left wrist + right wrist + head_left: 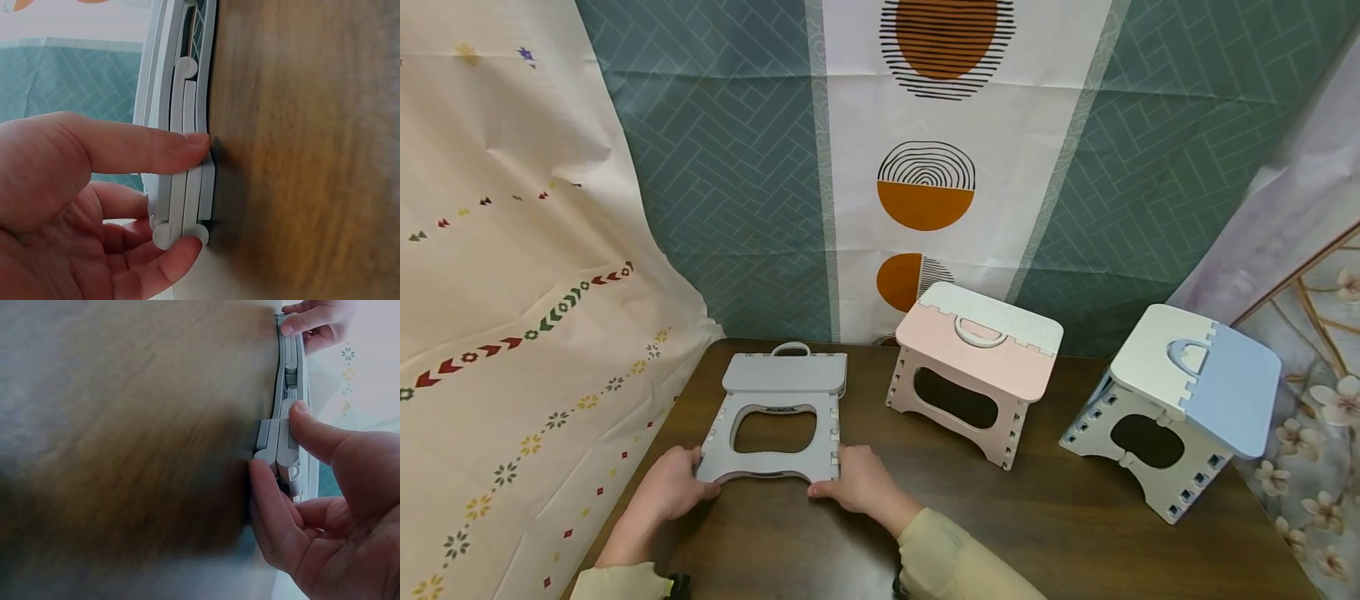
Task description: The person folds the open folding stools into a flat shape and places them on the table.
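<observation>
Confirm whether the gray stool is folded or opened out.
Folded: the gray folding stool has its panels stacked closely in both wrist views.

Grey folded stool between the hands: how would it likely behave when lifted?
The grey folded stool would probably feel stiff, its panels lying stacked flat. It may be light for its size, given the large cut-out. It could start unfolding if gripped by one layer only, since hinge-like rounded ends show along its edge.
</observation>
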### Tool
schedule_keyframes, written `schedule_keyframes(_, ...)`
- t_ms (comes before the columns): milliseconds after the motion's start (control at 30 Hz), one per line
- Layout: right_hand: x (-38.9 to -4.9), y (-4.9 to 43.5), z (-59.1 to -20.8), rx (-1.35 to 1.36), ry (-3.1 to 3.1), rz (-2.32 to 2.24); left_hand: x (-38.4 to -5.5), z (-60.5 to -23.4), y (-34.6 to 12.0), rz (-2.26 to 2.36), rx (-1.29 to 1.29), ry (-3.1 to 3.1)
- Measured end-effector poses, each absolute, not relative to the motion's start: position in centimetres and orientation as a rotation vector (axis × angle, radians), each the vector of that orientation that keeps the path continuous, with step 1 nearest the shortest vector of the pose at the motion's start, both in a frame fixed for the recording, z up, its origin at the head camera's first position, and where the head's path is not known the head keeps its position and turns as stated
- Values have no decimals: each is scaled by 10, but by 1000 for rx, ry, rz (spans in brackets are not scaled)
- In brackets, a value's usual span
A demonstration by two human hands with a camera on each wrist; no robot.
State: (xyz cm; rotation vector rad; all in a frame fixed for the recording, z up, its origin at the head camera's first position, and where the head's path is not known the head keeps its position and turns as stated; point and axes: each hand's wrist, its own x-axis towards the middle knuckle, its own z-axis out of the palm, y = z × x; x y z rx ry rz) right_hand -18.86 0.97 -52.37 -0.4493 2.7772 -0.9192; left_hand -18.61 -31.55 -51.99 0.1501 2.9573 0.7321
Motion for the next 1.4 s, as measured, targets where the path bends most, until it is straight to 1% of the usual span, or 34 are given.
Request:
schedule_keyframes(267, -200, 3, -525, -401, 2789, -902, -200, -515, -315, 685, 102, 2947)
schedule_keyframes(333, -203, 1, -526, -383, 2783, -897, -207, -520, -319, 664, 110, 2945)
schedule_keyframes(400, -204, 0, -525, -372, 2788, -889, -216, -534, -327, 621, 120, 2973)
schedule_keyframes(533, -207, -2, -524, -358, 2795, -870, -225, -536, -329, 578, 122, 2969)
schedule_keyframes(633, -210, -3, -524, -349, 2793, -886, -224, -520, -320, 593, 102, 2936)
schedule_keyframes(800, -214, -4, -528, -329, 2777, -918, -223, -510, -313, 547, 85, 2944)
schedule_keyframes(1233, -213, -5, -527, -281, 2743, -911, -223, -507, -312, 510, 84, 2951)
schedule_keyframes(1400, -219, -4, -542, -313, 2761, -930, -221, -508, -312, 498, 81, 2956)
